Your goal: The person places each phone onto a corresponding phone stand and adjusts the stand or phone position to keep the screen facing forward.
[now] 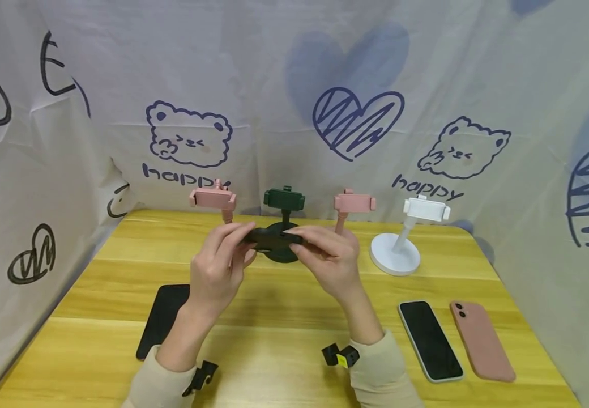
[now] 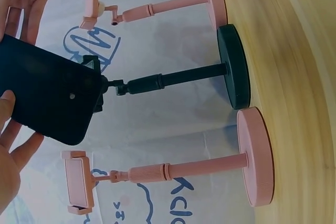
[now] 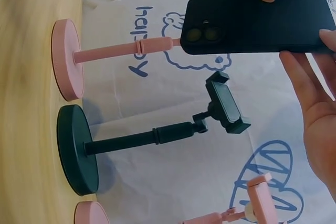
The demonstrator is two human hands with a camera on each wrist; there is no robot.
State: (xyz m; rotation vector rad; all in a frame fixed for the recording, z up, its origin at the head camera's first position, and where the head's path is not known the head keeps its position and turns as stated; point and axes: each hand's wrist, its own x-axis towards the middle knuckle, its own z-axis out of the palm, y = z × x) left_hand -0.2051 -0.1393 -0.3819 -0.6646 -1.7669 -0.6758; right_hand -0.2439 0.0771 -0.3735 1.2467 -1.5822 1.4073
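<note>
Raised over the middle of the table, a dark phone (image 3: 252, 22) is gripped at its two ends by my left hand (image 1: 218, 266) and right hand (image 1: 331, 258). In the right wrist view its back shows two round camera lenses. Thumbs and fingers pinch its long edges, as the right hand (image 3: 320, 129) in that view shows. Behind it stands a dark green phone stand (image 2: 189, 74) with its clamp up; in the head view the phone hides part of its pole and base. From the frames I cannot tell that phone and stand touch.
A pink stand (image 1: 214, 199) is left of the green one, another pink stand (image 1: 354, 202) right, then a white stand (image 1: 395, 255). A black phone (image 1: 159, 317) lies left, a white-edged phone (image 1: 429, 340) and pink phone (image 1: 483, 340) right. Printed cloth (image 1: 274, 147) hangs behind.
</note>
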